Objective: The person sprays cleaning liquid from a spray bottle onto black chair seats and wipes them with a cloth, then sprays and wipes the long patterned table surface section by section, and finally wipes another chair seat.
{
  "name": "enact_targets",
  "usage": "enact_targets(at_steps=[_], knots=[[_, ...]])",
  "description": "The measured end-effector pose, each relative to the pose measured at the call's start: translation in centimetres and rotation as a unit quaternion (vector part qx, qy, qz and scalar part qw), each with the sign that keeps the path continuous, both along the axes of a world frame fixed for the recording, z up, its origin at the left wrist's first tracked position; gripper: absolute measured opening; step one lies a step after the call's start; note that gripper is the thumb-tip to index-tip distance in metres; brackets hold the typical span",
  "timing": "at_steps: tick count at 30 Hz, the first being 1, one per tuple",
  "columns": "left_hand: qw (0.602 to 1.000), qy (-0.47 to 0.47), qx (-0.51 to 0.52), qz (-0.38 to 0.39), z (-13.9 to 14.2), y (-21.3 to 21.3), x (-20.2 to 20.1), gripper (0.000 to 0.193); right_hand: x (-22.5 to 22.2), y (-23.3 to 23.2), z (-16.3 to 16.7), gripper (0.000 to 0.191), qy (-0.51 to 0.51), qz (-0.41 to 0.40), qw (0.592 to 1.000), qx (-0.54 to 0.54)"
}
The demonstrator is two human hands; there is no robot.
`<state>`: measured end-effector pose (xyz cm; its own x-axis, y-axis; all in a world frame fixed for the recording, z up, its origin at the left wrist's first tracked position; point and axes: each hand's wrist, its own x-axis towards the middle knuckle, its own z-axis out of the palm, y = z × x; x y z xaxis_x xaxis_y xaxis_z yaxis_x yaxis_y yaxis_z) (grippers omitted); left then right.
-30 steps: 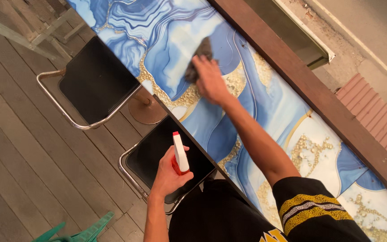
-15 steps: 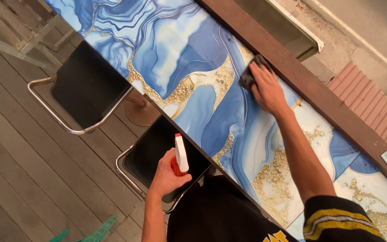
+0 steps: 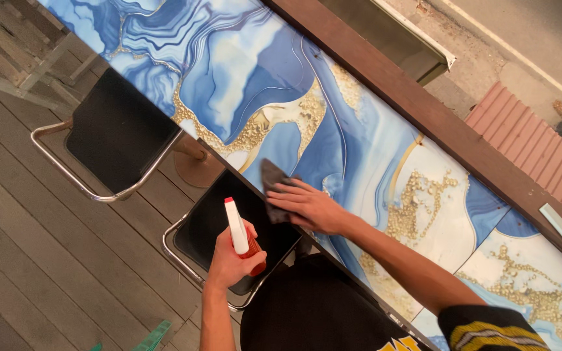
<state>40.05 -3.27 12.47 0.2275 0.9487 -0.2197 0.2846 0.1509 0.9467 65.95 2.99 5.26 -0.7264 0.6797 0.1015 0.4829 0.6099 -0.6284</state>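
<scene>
A: What does the right hand point(image 3: 310, 208) have?

B: A dark cloth point(image 3: 272, 185). The palm lies flat on it with the fingers spread forward, pressing it onto the desk point(image 3: 372, 149) close to the near edge. Part of the cloth sticks out past the fingertips

A: And the left hand point(image 3: 229, 263)?

B: It is closed around a spray bottle point(image 3: 240, 234), held upright off the desk, over a stool point(image 3: 229, 237). The bottle has a white top with a small red tip and a red lower part showing between the fingers

A: How far apart are the two hands?

B: Near each other, not touching. The bottle is just to the left of the cloth, on the near side of the desk edge

A: What does the desk look like?

B: A long top with swirling blue, white and gold marbling, and a dark brown wooden rail point(image 3: 424, 110) along its far side

A: Anything else about?

B: A second stool point(image 3: 115, 133) with a black seat and chrome frame stands to the left, both on a grey plank floor point(image 3: 34, 260). The person wears a black shirt with yellow stripes on the sleeve point(image 3: 489, 328)
</scene>
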Motion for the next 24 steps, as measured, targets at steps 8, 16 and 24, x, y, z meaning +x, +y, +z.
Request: enact_targets(at_steps=[8, 16, 24], knots=[[0.995, -0.073, 0.007, 0.072, -1.3, 0.2, 0.1, 0.029, 10.4, 7.3, 0.2, 0.062, -0.047, -0.289, 0.95, 0.107], [0.987, -0.092, 0.021, 0.132, -2.1, 1.3, 1.2, 0.028, -3.7, 11.3, -0.2, 0.075, -0.005, -0.16, 0.982, 0.096], [0.985, -0.106, -0.019, 0.132, -1.9, 0.7, 0.3, 0.024, 6.5, 0.4, 2.8, 0.063, 0.038, -0.068, 0.997, 0.002]])
